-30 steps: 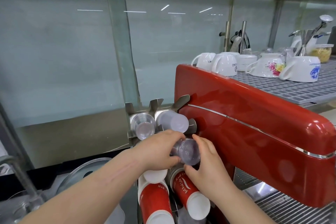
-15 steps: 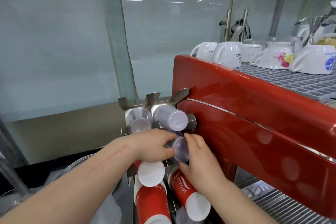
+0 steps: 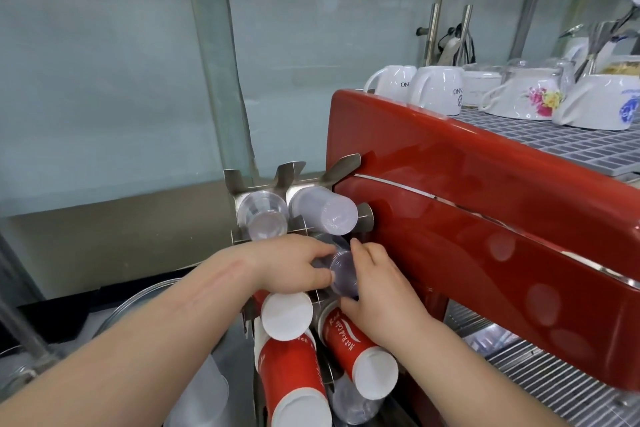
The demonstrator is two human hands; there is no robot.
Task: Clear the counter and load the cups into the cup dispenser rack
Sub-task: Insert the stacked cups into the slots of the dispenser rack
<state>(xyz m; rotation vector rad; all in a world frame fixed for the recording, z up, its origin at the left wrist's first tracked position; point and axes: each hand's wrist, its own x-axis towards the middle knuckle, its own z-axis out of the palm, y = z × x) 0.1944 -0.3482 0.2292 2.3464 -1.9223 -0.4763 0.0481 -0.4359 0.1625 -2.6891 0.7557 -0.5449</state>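
Two bare forearms reach in from the lower edge toward mid-frame. The left hand (image 3: 294, 267) and right hand (image 3: 377, 284) meet there — fingers curled, pinching something small between them, knuckles facing up.

A glossy red espresso machine (image 3: 485, 218) carries upturned white ceramic mugs (image 3: 440, 88) along the far edge of its grey top grate (image 3: 554, 146), before pale glass panels (image 3: 104, 80).

The cup rack (image 3: 239, 184) stands just left of the espresso machine (image 3: 485, 218) — mugs (image 3: 440, 90) on top, cup stacks (image 3: 325, 211) in the rack.
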